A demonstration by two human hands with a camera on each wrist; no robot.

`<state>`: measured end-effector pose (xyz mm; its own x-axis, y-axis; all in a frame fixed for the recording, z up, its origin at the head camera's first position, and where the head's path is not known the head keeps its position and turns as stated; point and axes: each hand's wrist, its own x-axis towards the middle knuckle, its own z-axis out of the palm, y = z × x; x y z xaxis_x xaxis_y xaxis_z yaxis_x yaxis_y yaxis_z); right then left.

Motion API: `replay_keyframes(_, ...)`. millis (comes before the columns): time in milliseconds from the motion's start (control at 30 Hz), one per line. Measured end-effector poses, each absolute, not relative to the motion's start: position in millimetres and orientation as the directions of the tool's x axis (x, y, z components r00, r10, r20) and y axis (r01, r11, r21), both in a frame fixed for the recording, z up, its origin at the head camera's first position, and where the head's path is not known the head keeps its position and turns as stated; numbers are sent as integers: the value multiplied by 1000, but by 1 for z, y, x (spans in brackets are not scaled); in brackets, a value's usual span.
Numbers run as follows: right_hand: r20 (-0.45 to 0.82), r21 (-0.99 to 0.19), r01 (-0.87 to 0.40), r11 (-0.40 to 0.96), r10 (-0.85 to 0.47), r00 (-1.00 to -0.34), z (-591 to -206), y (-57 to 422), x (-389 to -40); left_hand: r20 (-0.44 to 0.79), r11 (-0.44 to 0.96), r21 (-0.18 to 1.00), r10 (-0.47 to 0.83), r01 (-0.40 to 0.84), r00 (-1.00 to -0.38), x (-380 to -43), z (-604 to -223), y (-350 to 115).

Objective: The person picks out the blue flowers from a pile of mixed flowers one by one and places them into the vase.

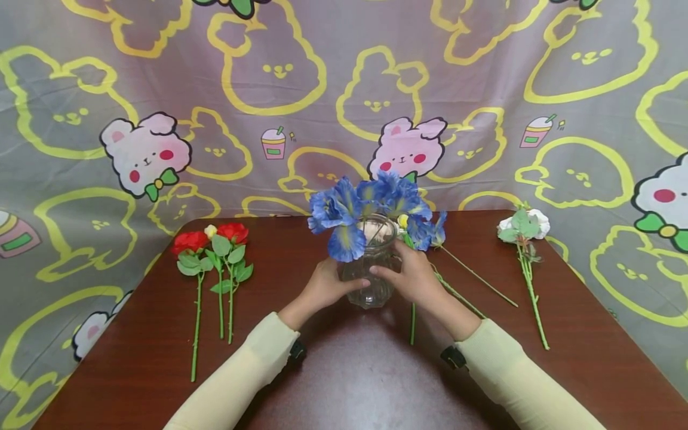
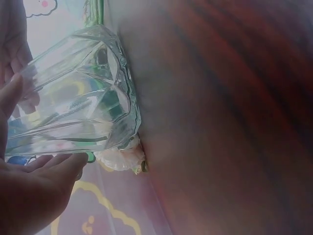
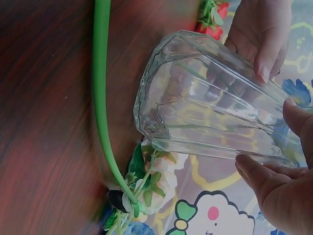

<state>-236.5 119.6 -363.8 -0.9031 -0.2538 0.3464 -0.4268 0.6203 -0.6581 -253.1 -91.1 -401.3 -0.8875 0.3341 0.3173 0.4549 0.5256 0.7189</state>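
Observation:
A clear, faceted glass vase point(image 1: 369, 292) is upright near the middle of the table, its base close to the tabletop. My left hand point(image 1: 334, 279) grips its left side, thumb across the front. On the opposite side my right hand point(image 1: 412, 273) holds it, fingers partly hidden behind the glass. Blue artificial irises point(image 1: 346, 218) show around and behind the rim in the head view. Through the lower glass in the right wrist view point(image 3: 205, 98) no stems stand out. Behind the vase lies a pale pink flower point(image 3: 164, 183).
Red roses point(image 1: 217, 239) with green stems lie on the left of the brown table point(image 1: 344, 382). White flowers point(image 1: 527, 226) lie on the right. Green stems point(image 1: 478, 278) extend beside and beneath my right forearm. A patterned cloth point(image 1: 301, 71) hangs behind the table.

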Motion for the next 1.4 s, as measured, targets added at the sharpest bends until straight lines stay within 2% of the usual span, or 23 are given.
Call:
replay_keyframes(233,371,-639,-457,619,-273,-888,-362,121,-238,297,506,747,326,431,-897,-255,-401,-92)
replay_keyframes(567,341,-579,-491,651,-354,-871,-348,145,-246,290,492,759,330,426,-898,-254,-402,-89)
replay_keyframes(933,152,-533,-322,782,-285,-946,-337,206,-255,271,504,764,318,404,-909,-255,-402,-88)
replay_keyframes(1400,-15,-407,-127,904,-146,-989,-363,269,-276,260,514,759,324,400,-910,-254,-401,-89)
